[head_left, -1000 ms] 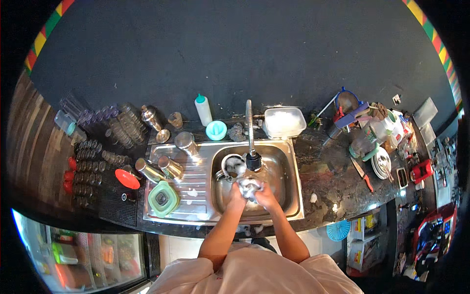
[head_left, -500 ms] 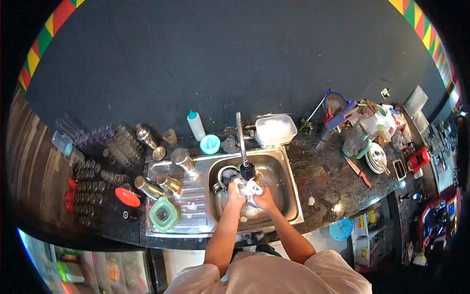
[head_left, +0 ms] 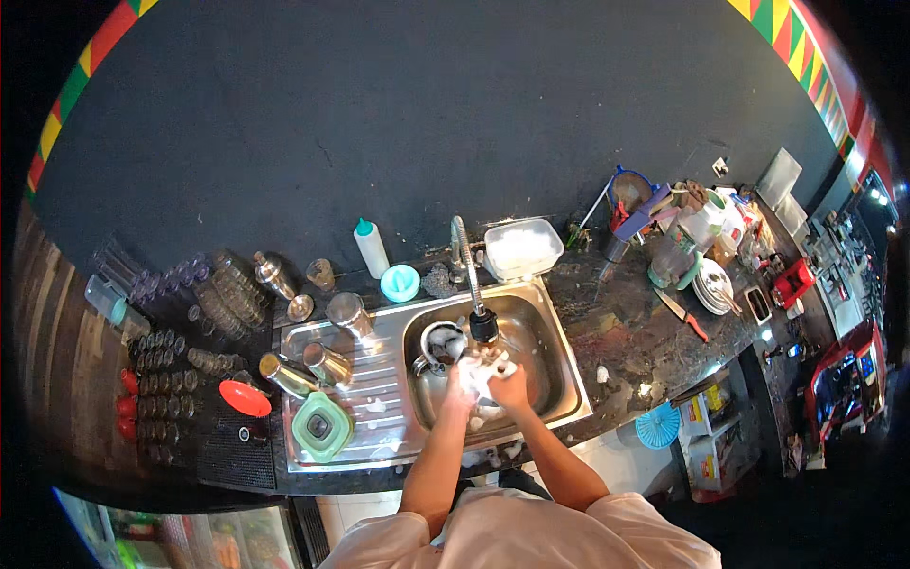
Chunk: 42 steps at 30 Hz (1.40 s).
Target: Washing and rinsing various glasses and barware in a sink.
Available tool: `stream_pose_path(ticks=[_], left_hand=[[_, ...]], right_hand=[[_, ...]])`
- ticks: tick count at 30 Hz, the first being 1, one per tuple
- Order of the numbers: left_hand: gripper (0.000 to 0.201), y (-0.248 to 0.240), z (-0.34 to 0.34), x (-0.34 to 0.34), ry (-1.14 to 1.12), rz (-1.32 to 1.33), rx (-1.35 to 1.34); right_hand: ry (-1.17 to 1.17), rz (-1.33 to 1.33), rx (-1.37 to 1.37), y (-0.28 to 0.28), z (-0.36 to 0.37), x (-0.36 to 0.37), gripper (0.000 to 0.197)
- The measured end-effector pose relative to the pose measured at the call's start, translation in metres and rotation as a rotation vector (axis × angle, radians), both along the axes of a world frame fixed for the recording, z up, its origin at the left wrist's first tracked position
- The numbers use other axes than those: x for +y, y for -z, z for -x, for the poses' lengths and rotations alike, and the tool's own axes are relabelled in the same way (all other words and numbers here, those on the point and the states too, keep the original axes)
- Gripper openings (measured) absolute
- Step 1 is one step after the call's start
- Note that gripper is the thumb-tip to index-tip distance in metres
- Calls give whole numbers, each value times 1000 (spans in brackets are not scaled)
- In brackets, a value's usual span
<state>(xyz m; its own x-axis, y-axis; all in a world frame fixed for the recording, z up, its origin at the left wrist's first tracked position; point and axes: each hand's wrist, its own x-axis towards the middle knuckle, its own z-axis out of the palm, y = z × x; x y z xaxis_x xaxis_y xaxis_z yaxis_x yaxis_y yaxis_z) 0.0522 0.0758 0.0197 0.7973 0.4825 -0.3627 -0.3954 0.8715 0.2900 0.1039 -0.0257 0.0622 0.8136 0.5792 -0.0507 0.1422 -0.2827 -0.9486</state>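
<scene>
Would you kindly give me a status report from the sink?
Left hand and right hand closed on a white, foamy item over the basin; its kind unclear. Sudsy mug close on the left. Black faucet head just beyond the hands.

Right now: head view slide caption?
Left hand and right hand close together amid white foam over a steel sink holding a handled container.

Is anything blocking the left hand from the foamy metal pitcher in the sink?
Nothing visible. The pitcher sits just beyond the left hand. The faucet head hangs to the pitcher's right, outside that gap.
</scene>
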Motion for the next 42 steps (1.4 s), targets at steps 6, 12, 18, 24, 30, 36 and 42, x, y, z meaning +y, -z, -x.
stream_pose_path(ticks=[6,12,18,24,30,36,42], left_hand=[[19,-3,5,13,178,-150,311],[20,35,7,6,35,-284,125],[19,36,2,4,156,-56,291],[19,20,4,-7,-42,-170,290],[27,19,20,-30,-69,-277,483],[32,11,30,-62,-204,-227,507],[39,1,38,-68,-269,-327,630]], right_hand=[[-218,408,-339,4,3,-4,30],[-111,-39,738,15,7,7,31],[-96,-235,1370,36,-24,3,34],[-365,-216,1091,40,-111,-10,30],[-218,41,-455,-9,-204,75,39],[-489,664,-721,-68,-240,163,62],[-489,486,-715,-76,-226,172,57]])
